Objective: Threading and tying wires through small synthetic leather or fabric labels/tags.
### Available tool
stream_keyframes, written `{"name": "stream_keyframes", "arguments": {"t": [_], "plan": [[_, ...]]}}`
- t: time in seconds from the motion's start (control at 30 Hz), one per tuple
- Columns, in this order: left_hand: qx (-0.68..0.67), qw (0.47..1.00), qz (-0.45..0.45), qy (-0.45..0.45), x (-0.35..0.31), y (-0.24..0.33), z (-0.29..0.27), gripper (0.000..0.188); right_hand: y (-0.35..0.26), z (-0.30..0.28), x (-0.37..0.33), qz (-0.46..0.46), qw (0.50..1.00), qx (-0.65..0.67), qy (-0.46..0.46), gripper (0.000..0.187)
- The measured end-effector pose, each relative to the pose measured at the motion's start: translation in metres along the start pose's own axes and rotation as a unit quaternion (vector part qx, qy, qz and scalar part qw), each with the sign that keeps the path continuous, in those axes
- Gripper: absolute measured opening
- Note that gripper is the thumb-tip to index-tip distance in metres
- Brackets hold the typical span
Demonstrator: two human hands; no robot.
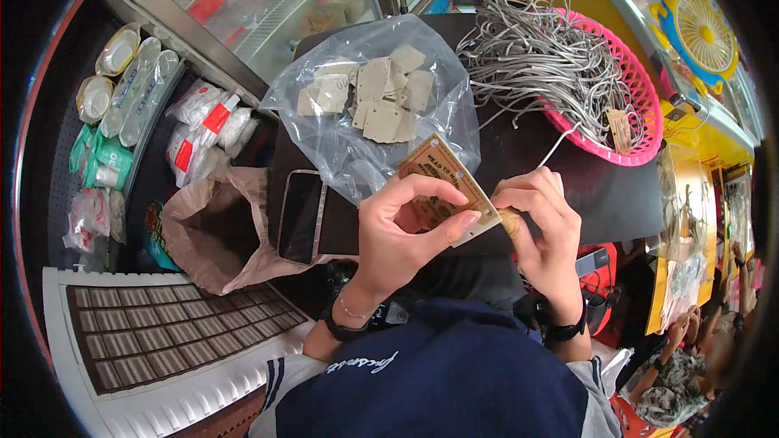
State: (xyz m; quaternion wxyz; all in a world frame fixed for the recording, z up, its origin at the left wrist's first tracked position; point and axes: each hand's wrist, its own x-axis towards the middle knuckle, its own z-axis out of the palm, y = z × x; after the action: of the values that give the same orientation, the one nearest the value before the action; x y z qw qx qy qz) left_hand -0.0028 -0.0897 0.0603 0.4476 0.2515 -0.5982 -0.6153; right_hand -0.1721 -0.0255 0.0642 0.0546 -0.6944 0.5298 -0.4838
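My left hand (406,223) pinches a flat tan card tag (434,161) between thumb and fingers. Small holes run along the tag's edge, and print covers its face. At the tag's right corner, my right hand (542,227) is closed on a thin grey cord (557,146), which sticks out above the knuckles toward the basket. Whether the cord passes through a hole is hidden by the fingers. Beyond my left hand, a clear plastic bag (300,134) lies spread out with several loose beige tags (381,97) on it. A pink basket (652,105) at the far right holds a tangle of grey cords (535,57).
On the black table (608,203) a phone (300,215) lies left of my hands, beside an open brown bag (215,231). A glass-fronted cabinet (268,8) stands behind. A blue-and-yellow fan (702,32) is at the far right. Another person's hands (677,328) show lower right.
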Motion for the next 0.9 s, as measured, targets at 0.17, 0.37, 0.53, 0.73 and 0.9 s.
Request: {"name": "stream_keyframes", "arguments": {"t": [0.17, 0.37, 0.53, 0.73, 0.9], "plan": [[0.013, 1.000, 0.006, -0.013, 0.0006, 0.0014, -0.0015, 0.020, -0.0039, -0.0030, 0.0016, -0.005, 1.000, -0.016, -0.004, 0.020], [0.046, 0.999, 0.013, -0.019, -0.0009, 0.0008, -0.0045, 0.016, -0.0014, -0.0039, 0.0021, 0.006, 1.000, 0.000, -0.019, 0.019], [0.010, 1.000, -0.005, -0.029, 0.0000, 0.0015, -0.0050, 0.017, 0.0035, -0.0032, 0.0016, 0.031, 0.994, 0.100, -0.034, 0.019], [-0.062, 0.996, -0.033, -0.047, 0.0008, -0.0008, -0.0039, 0.019, -0.0009, -0.0022, 0.0006, 0.034, 0.995, 0.087, -0.038, 0.017], [-0.052, 0.997, -0.025, -0.041, 0.0018, 0.0002, -0.0030, 0.019, 0.0015, -0.0039, -0.0023, 0.069, 0.984, 0.159, -0.031, 0.016]]}}
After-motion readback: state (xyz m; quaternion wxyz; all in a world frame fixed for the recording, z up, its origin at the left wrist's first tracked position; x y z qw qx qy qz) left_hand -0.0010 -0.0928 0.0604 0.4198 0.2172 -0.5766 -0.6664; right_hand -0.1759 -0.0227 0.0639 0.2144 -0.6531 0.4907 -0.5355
